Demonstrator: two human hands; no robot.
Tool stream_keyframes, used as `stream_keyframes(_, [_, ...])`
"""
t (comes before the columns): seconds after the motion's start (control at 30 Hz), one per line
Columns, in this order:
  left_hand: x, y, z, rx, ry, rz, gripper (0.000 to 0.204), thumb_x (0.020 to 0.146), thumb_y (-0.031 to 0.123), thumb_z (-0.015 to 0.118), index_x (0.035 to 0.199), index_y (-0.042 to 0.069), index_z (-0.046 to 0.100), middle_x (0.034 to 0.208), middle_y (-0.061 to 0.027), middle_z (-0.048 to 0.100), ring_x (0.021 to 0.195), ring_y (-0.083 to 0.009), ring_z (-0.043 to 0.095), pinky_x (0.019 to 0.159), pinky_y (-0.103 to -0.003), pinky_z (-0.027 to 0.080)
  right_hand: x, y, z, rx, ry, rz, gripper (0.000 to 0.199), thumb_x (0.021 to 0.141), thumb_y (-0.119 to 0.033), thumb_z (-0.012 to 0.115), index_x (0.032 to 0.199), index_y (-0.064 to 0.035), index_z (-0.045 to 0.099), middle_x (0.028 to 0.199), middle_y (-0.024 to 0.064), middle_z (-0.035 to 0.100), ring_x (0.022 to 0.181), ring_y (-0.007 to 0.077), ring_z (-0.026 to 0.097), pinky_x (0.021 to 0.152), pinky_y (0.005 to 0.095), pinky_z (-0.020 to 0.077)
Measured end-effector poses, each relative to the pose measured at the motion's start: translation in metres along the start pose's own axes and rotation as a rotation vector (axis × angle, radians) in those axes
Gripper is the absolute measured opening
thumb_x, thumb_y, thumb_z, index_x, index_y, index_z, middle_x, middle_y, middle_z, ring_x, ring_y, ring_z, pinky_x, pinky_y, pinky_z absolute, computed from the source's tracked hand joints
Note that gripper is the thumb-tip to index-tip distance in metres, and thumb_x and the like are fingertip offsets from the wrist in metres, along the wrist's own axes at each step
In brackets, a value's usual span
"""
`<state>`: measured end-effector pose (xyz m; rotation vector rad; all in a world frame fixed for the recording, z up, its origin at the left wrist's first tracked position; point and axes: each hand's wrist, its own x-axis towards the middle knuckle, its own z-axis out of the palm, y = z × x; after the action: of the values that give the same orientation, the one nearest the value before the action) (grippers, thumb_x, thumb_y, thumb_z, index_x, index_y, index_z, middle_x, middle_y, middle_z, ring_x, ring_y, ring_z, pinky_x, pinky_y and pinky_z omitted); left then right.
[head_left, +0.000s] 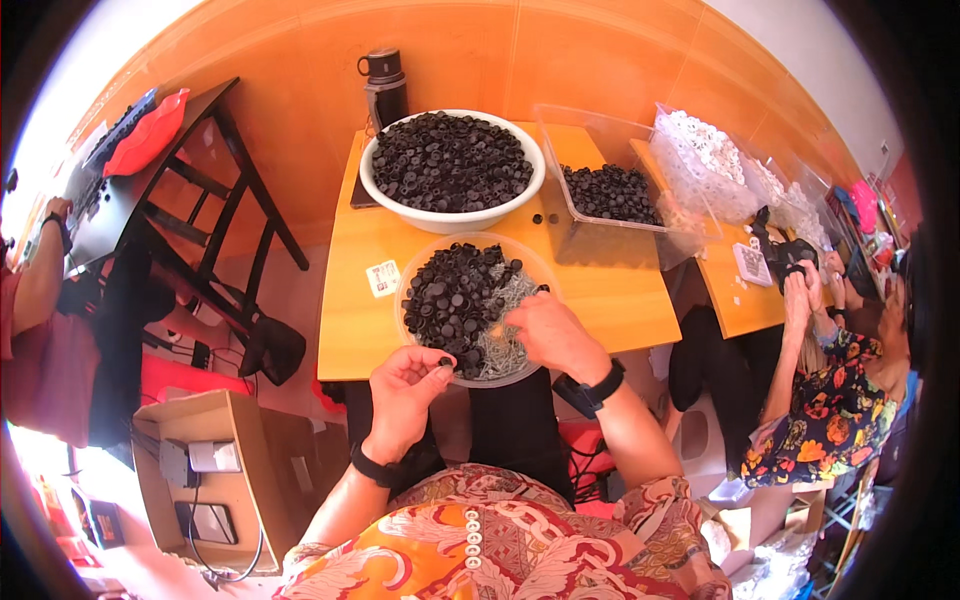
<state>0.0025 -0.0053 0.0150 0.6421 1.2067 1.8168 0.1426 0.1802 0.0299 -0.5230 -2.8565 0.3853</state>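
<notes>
Left hand [403, 392] pinches a black cap [446, 362] at the near rim of the clear bowl [538, 260]; right hand [556, 332] is at the metal bits [505, 352], grip unclear. Risk: a slack pinch could drop the cap outside the rim.

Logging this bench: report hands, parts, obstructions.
Left hand pinching a black cap. Right hand at silvery pieces, grip unclear. Plastic bowl holding both kinds; nothing seen blocking hands.
</notes>
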Motion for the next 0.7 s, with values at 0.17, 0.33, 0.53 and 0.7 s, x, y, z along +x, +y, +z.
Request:
stream_keyframes(0.17, [-0.005, 0.004, 0.0, -0.125, -0.003, 0.009, 0.012, 0.08, -0.002, 0.061, 0.091, 0.0, 0.058, 0.086, -0.0081, 0.064, 0.07, -0.0109, 0.057, 0.064, -0.022, 0.047, 0.007, -0.01, 0.019, -0.122, 0.023, 0.055, 0.01, 0.064, -0.001, 0.057, 0.073, -0.0048, 0.058, 0.074, 0.0126, 0.056, 0.079, 0.0307, 0.055, 0.07, 0.0391, 0.0443])
stream_keyframes(0.33, [-0.013, 0.005, -0.003, -0.287, 0.007, -0.086, 0.011, 0.081, -0.002, 0.059, 0.091, 0.0, 0.058, 0.086, -0.0102, 0.064, 0.069, -0.0132, 0.058, 0.064, -0.024, 0.048, 0.003, -0.005, 0.015, -0.059, -0.025, 0.101, 0.015, 0.062, 0.002, 0.055, 0.075, -0.0037, 0.059, 0.071, 0.0149, 0.058, 0.078, 0.0325, 0.057, 0.073, 0.0399, 0.0446])
stream_keyframes(0.53, [-0.017, 0.006, 0.0, -0.405, -0.033, -0.134, 0.011, 0.082, -0.003, 0.057, 0.093, 0.0, 0.059, 0.086, -0.0112, 0.064, 0.071, -0.015, 0.059, 0.065, -0.025, 0.048, 0.006, -0.007, 0.012, -0.033, -0.055, 0.065, 0.011, 0.064, 0.003, 0.054, 0.074, -0.0016, 0.058, 0.073, 0.0174, 0.057, 0.079, 0.0347, 0.056, 0.07, 0.0425, 0.0454])
stream_keyframes(0.7, [-0.018, 0.004, -0.003, -0.393, -0.067, -0.15, 0.014, 0.082, -0.001, 0.056, 0.096, 0.001, 0.059, 0.089, -0.0126, 0.062, 0.073, -0.0178, 0.057, 0.067, -0.029, 0.047, -0.003, 0.004, 0.02, 0.152, 0.106, 0.06, 0.008, 0.063, 0.002, 0.054, 0.07, -0.0014, 0.056, 0.07, 0.0163, 0.056, 0.076, 0.0353, 0.054, 0.069, 0.0423, 0.0436])
